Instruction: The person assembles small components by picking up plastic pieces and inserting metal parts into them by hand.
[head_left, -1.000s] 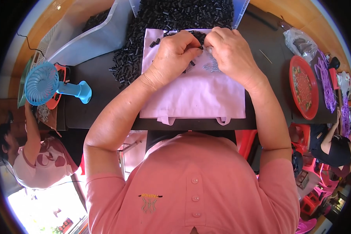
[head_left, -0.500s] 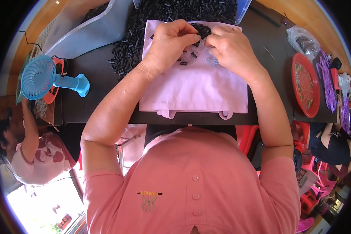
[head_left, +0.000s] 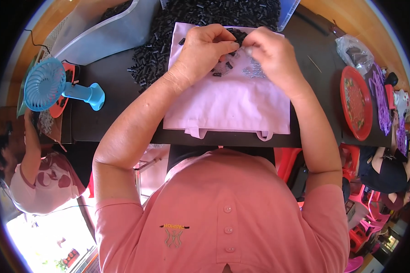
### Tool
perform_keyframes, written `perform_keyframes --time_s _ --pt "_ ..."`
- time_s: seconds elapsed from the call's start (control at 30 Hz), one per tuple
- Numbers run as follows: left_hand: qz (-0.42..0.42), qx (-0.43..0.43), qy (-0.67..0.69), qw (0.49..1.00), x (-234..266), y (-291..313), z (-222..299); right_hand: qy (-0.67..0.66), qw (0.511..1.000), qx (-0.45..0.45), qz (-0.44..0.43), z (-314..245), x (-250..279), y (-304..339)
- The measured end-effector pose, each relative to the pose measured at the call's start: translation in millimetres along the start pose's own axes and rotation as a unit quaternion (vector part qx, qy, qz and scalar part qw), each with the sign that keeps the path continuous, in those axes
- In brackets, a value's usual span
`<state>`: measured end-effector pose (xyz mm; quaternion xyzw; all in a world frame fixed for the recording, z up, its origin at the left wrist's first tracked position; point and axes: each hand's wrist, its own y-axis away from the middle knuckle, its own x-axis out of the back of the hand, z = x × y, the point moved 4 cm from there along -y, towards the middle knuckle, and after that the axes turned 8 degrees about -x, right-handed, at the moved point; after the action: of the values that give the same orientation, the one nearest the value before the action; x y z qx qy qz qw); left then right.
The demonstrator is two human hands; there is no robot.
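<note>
My left hand (head_left: 202, 48) is over the upper part of a pale pink cloth bag (head_left: 225, 107), thumb and forefinger pinched on what looks like a small black tube, mostly hidden at the fingertips. Close by on its right, my right hand (head_left: 274, 52) has its fingers drawn together, slightly blurred; whatever is in them is too small to make out. Loose black tubes (head_left: 237, 34) lie on the bag beyond my fingertips. A little heap of thin, clear or silvery pieces (head_left: 255, 69) rests on the cloth beneath my right hand.
A large pile of black tubes (head_left: 152, 54) spreads behind and left of the bag. Beside it is a translucent bin (head_left: 100, 41). A blue fan (head_left: 45, 84) stands at left; a red tray (head_left: 356, 102) and purple strands (head_left: 379, 95) lie at right. A person (head_left: 50, 177) sits at left.
My right hand has shifted slightly up and left, its fingers now nearer the left fingertips, uncovering more of the silvery pieces. The left hand stays pinched in nearly the same place.
</note>
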<state>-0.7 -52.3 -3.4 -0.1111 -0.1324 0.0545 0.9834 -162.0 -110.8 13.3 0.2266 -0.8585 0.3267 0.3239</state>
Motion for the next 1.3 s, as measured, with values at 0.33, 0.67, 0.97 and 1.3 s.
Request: perform_keyframes --time_s 0.33,0.67,0.97,1.3 --pt "-0.006 0.058 0.18 0.982 -7 2 3 -0.459 0.862 -0.215 -0.019 13 -4 -1" --pt "-0.001 0.084 0.256 0.963 -8 3 -3 -0.283 0.951 -0.122 0.011 -3 -3 1" --pt "0.032 0.078 0.223 0.971 6 -3 -7 0.182 0.983 0.03 0.012 9 28 -8" --pt "0.015 0.08 0.191 0.978 1 -2 -11 0.228 0.968 0.064 -0.08 11 6 -3"
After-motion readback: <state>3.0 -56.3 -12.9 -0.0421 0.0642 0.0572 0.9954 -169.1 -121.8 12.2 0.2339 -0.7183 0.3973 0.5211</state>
